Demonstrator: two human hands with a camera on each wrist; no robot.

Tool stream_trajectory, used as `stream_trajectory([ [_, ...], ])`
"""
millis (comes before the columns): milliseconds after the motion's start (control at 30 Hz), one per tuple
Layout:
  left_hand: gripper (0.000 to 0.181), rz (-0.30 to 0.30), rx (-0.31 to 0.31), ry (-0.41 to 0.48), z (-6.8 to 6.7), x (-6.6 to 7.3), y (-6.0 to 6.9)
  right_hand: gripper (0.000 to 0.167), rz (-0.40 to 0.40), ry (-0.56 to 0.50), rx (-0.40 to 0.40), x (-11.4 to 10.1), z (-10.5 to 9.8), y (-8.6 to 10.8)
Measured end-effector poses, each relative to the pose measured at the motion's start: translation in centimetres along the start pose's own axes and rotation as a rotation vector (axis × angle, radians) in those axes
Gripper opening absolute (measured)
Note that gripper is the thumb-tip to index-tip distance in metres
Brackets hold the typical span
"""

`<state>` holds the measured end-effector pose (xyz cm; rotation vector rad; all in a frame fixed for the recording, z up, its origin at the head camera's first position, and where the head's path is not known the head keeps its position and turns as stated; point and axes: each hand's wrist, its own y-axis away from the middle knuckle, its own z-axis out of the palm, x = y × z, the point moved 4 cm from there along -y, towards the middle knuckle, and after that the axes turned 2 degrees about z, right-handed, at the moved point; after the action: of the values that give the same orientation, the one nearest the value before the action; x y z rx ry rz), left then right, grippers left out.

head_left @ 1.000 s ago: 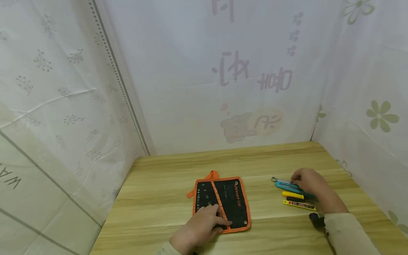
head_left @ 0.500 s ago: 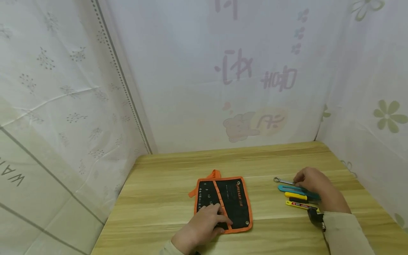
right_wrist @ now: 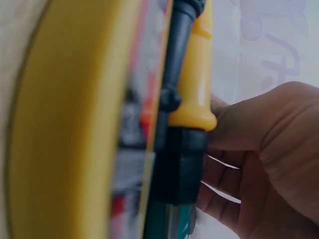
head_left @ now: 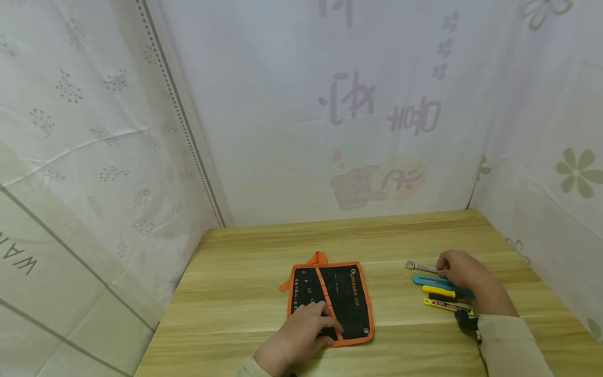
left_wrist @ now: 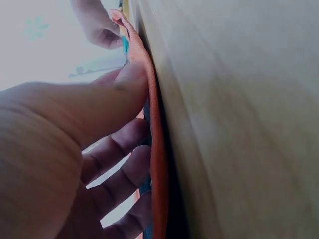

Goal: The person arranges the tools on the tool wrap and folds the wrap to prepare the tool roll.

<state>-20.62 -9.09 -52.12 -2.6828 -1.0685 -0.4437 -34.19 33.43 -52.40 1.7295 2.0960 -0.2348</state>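
In the head view, a black tool pouch (head_left: 346,301) with orange edging lies flat on the table. My left hand (head_left: 301,332) rests on its lower part, fingertips and thumb touching the fabric; the left wrist view shows the loosely bent fingers along the orange edge (left_wrist: 157,149). To the right, my right hand (head_left: 464,272) pinches a small silver combination wrench (head_left: 421,267) by its shaft, ring end pointing left. Its other end is hidden by the hand. Just nearer lies a teal utility knife (head_left: 428,281), apart from the wrench's ring end.
Nearer than the teal knife lie a yellow-and-black handled tool (head_left: 438,291) and a flat yellow item (head_left: 445,305) with a printed label, side by side. Wood-grain table (head_left: 226,293) spreads around, bounded by patterned curtains (head_left: 282,157) at back and sides.
The wrench has shifted slightly away from the teal knife, toward the back, with the right hand on it. The left hand stays on the pouch. The head view has shifted a little.
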Motion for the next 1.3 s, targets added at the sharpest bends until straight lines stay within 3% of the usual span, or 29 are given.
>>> stream_trajectory([
  [367, 0.011, -0.014, 0.086, 0.024, 0.3, -0.1, -0.1, 0.004, 0.012, -0.052, 0.080, 0.1, 0.1, 0.4],
  [567, 0.009, -0.048, 0.110, 0.011, 0.0, -0.4, -0.4, 0.014, -0.006, -0.120, 0.139, -1.1, -0.8, 0.3],
  [733, 0.010, -0.079, 0.123, -0.005, 0.0, -0.7, -0.7, 0.019, -0.085, -0.164, 0.179, -3.5, -1.3, 0.1],
  [933, 0.011, -0.082, 0.148, -0.009, 0.2, -1.0, -0.8, 0.009, -0.171, -0.185, 0.187, -7.4, -1.3, 0.3],
  [1133, 0.010, -0.083, 0.155, -0.005, 0.4, -0.9, -0.8, 0.005, -0.233, -0.184, 0.163, -10.5, 0.3, 1.0],
  [1300, 0.010, -0.078, 0.165, -0.001, 0.4, -0.8, -0.8, 0.006, -0.299, -0.135, 0.191, -12.0, 1.8, 1.9],
])
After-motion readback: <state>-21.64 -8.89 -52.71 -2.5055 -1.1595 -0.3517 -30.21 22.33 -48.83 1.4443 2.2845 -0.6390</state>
